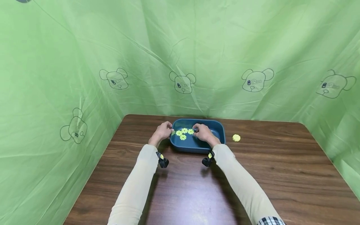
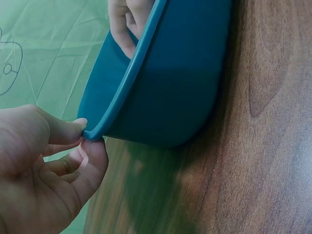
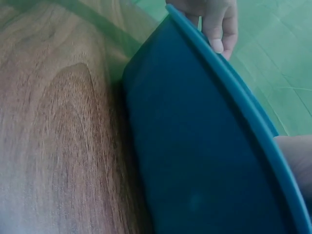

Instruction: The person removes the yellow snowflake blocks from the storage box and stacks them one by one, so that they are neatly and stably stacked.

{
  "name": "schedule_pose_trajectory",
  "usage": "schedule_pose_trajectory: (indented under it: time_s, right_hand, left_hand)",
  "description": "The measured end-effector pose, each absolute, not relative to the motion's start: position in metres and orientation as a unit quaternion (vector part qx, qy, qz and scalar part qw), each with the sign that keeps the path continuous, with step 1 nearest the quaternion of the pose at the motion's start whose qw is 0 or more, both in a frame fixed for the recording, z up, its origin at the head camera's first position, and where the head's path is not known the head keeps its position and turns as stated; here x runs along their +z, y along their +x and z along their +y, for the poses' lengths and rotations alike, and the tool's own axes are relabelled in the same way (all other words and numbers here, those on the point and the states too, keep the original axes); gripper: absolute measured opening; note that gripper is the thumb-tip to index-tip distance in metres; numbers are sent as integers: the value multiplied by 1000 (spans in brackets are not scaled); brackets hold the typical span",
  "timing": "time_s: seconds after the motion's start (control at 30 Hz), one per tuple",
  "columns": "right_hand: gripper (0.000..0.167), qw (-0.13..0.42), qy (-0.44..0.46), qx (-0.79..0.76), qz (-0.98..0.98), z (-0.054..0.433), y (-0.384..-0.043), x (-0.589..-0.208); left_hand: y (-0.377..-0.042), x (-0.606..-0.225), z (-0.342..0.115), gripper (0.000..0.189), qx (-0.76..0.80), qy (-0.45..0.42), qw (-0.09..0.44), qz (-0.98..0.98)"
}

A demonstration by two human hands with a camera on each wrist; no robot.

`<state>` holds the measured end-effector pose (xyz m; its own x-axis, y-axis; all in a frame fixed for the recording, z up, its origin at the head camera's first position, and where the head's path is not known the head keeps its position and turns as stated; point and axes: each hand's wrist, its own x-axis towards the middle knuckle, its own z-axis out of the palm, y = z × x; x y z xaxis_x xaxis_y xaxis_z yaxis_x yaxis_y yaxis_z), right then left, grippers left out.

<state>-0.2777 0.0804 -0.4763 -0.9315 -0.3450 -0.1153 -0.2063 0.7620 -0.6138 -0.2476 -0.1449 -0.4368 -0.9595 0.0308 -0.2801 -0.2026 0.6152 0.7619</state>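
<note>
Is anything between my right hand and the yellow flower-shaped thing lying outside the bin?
Yes: the right wall of the blue bin. The right hand's fingers dip inside, below the rim, while the yellow thing lies on the table beyond that wall. Beyond it, nothing visible blocks the way.

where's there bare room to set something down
Widest: the wooden table right of the yellow piece, out to the right edge. Also bare: between the sleeves, in front of the blue tray. Crowded: the tray's left half, where yellow flowers lie between left hand and right hand.
</note>
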Motion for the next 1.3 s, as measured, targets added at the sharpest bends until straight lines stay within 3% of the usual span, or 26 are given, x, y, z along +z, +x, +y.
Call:
schedule_pose_trajectory:
  time_s: [0.37, 0.67, 1.3]
  right_hand:
    - [42, 104, -169, -210, 957, 73, -282, -485]
    - [18, 90, -145, -207, 963, 72, -281, -474]
    - [20, 149, -93, -340, 924, 98, -281, -460]
  left_hand:
    - [-248, -439, -145, 28, 435, -50, 137, 889]
    - [-249, -439, -144, 29, 438, -46, 130, 888]
    - [-249, -432, -147, 32, 438, -48, 147, 886]
